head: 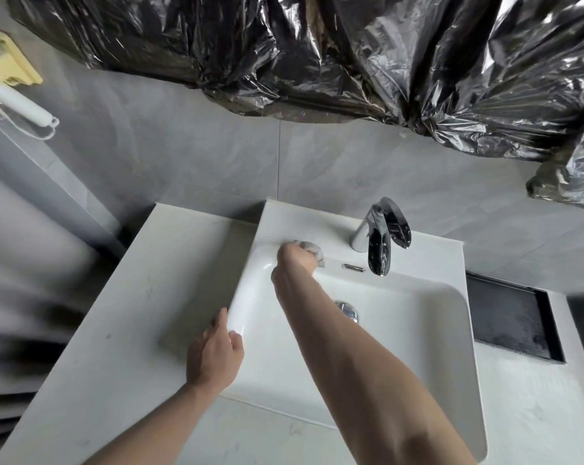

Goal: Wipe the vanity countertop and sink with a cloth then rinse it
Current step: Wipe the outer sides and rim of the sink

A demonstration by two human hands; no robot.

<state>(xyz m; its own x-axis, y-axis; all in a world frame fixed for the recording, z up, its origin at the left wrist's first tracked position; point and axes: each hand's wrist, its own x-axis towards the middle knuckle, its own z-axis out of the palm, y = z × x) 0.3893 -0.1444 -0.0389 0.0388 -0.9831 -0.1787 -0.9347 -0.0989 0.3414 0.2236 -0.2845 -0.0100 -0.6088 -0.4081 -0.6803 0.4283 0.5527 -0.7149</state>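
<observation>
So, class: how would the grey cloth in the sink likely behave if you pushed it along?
The cloth is bunched under the right hand, so it is probably floppy and light. On the glossy sink it would likely slide, not roll. Whether it is wet I cannot tell.

Above the grey tiled wall [200, 156] we see crumpled black plastic sheeting [351, 55] hanging across the top and down the right side. At the upper left, a white handle [22, 104] with a cord loop juts from something yellow [15, 58]. To the right, a black rectangular recess [512, 320] sits in a white surface.
</observation>
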